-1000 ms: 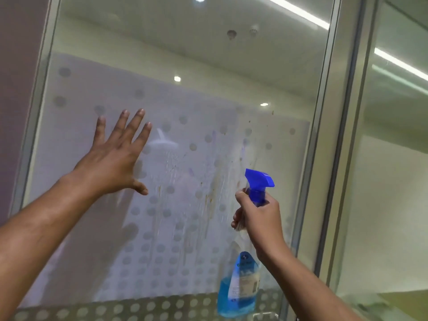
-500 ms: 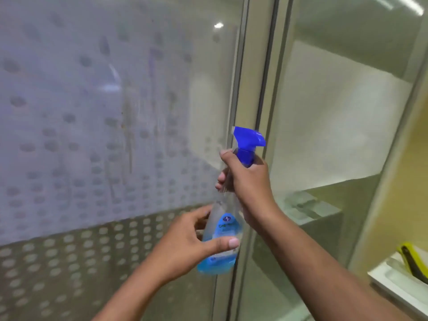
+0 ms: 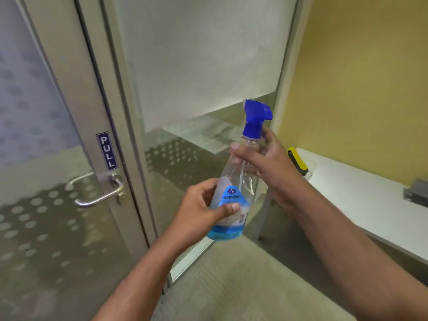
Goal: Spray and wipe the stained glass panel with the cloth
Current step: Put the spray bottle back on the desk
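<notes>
Held upright between both hands, a clear spray bottle (image 3: 234,193) with a blue trigger head and a shallow layer of blue liquid at its base, in front of the lower glass; gripped low on the labelled body by the left hand (image 3: 199,213), thumb laid across the label and fingers curled behind; grasped at the neck, just under the blue head, by the right hand (image 3: 269,167), thumb across the front, fingers wrapped round the far side. Stood at the left, a metal-framed door (image 3: 97,93) with a frosted, dotted pane (image 3: 25,107), a blue "PULL" sign (image 3: 106,151) on the frame and a silver lever handle (image 3: 97,193) just below it. Seen behind the bottle, a second glass panel (image 3: 203,61), frosted above and clear with dots lower down; too blurred to tell stains. Lay at the right, against a yellow wall (image 3: 361,72), a white ledge (image 3: 361,200); rested on its near end a yellow-and-black tool (image 3: 297,161), only partly visible, and further along a grey object (image 3: 416,192). Spread underfoot, beige carpet (image 3: 243,281).
</notes>
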